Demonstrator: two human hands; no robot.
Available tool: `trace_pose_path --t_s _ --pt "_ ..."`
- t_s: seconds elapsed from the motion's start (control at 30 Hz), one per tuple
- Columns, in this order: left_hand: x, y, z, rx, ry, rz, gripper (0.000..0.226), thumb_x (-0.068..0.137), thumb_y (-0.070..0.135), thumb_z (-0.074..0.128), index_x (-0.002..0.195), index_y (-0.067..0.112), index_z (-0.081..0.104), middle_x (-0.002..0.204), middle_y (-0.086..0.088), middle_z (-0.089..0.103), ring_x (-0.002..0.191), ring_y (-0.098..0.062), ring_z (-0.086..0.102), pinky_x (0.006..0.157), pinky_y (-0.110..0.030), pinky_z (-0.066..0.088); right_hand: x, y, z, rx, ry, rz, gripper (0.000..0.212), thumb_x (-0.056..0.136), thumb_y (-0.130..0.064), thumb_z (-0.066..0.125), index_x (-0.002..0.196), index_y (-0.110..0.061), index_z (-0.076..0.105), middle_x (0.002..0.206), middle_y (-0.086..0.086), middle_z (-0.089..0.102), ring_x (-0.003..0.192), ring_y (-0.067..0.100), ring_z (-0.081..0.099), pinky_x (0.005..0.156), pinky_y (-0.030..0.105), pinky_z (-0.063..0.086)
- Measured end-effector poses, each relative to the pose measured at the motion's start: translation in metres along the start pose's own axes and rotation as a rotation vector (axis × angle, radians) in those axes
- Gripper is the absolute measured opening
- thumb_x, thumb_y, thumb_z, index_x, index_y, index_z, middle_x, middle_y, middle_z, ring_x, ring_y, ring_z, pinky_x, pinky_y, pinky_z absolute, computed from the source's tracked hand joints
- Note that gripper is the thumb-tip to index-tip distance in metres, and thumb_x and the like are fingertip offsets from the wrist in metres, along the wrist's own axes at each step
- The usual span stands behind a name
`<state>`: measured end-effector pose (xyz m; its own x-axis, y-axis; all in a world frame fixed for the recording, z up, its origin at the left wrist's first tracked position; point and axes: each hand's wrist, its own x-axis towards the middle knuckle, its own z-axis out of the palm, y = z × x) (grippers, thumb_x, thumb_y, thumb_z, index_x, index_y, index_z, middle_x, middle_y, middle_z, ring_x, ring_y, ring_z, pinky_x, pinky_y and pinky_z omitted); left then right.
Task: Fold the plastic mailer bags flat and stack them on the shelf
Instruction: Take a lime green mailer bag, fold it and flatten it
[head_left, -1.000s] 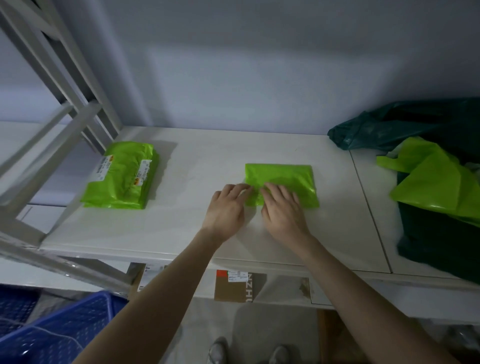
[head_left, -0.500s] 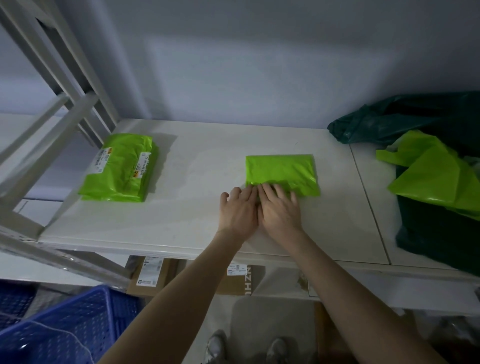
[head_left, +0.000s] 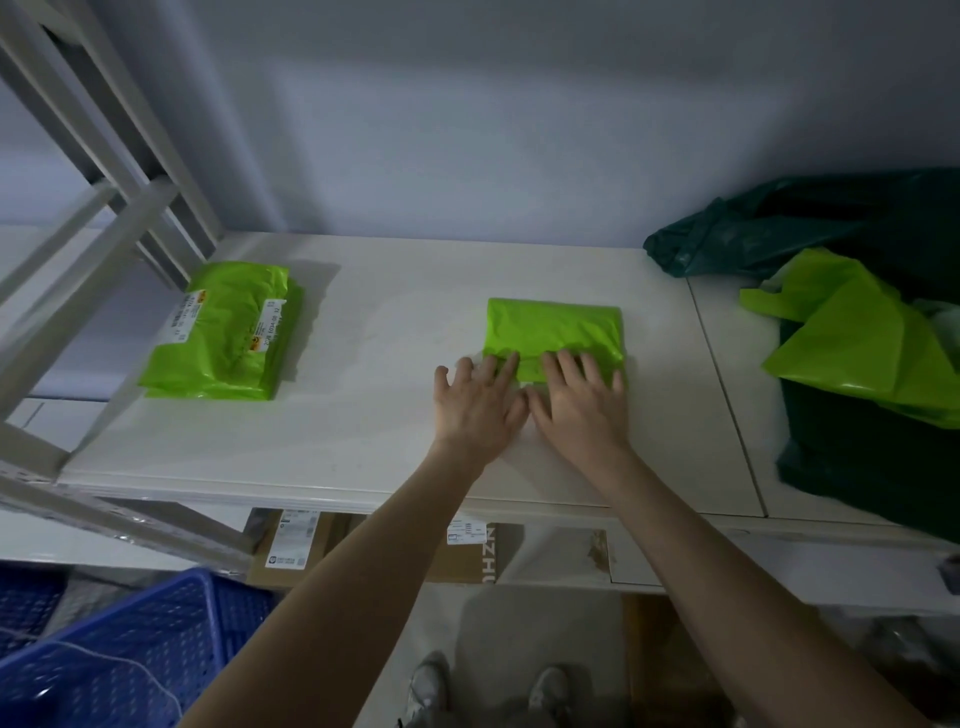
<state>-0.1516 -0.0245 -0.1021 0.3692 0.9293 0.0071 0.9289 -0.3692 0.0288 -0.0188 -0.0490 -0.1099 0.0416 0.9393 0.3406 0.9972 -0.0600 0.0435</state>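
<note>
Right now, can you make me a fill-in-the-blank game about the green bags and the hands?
1. Both hands press on the folded mailer bag, whose colour is bright ____.
2. The stack of folded bags with paper labels lies to the ____ of the left hand.
3. The right hand has its fingers ____, not curled.
4. Below the shelf, at bottom left, is a ____ plastic crate.

Missing words: green; left; straight; blue

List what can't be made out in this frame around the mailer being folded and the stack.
- Near edge of the folded mailer: head view, covered by the left hand and right hand.
- Labels on the stacked mailers: print too small.
- Dark green bag: cut off by the right edge.
</note>
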Motion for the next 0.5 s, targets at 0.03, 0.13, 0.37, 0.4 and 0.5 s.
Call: trace_pose_path --t_s 0.03,0.13,0.37,0.4,0.5 --pt "0.0 0.0 0.001 0.009 -0.001 -0.001 0.057 0.097 0.05 0.022 0.149 0.029 0.016 0.145 0.004 0.035 0.128 -0.025 0.033 0.104 -0.045 0.022 -0.001 0.002 0.001 0.005 -0.009 -0.001 0.054 0.082 -0.047 0.036 0.112 -0.012 0.064 0.109 0.002 0.065 0.097 0.024 0.059 0.076 0.039 0.046" --pt "0.0 -0.001 0.001 0.03 -0.001 -0.003 0.057 0.097 0.052 0.021 0.149 0.03 0.017 0.144 0.004 0.036 0.127 -0.025 0.034 0.104 -0.045 0.023 -0.005 0.004 0.002 0.036 -0.054 0.012 0.059 0.085 -0.049 0.034 0.117 -0.009 0.063 0.117 0.005 0.064 0.105 0.024 0.059 0.082 0.043 0.047" --pt "0.0 -0.001 0.001 0.041 0.004 -0.01 0.057 0.097 0.053 0.021 0.149 0.029 0.019 0.143 0.005 0.037 0.126 -0.024 0.035 0.103 -0.045 0.025 -0.01 0.013 -0.002 0.076 -0.097 0.039 0.061 0.084 -0.047 0.03 0.12 -0.009 0.061 0.125 0.011 0.06 0.115 0.028 0.056 0.089 0.05 0.045" --pt "0.001 -0.001 0.001 0.042 0.002 -0.011 0.057 0.097 0.053 0.02 0.149 0.029 0.019 0.143 0.005 0.037 0.126 -0.024 0.035 0.103 -0.045 0.024 -0.01 0.015 -0.004 0.072 -0.091 0.062 0.059 0.083 -0.047 0.031 0.119 -0.01 0.062 0.122 0.012 0.061 0.112 0.029 0.056 0.088 0.051 0.045" --pt "0.001 0.0 0.002 0.047 0.0 -0.013 0.057 0.097 0.052 0.02 0.149 0.028 0.019 0.142 0.005 0.037 0.125 -0.024 0.036 0.103 -0.045 0.025 -0.013 0.023 -0.007 0.051 -0.074 0.105 0.055 0.083 -0.047 0.033 0.115 -0.014 0.062 0.114 0.01 0.061 0.105 0.029 0.057 0.082 0.049 0.046"
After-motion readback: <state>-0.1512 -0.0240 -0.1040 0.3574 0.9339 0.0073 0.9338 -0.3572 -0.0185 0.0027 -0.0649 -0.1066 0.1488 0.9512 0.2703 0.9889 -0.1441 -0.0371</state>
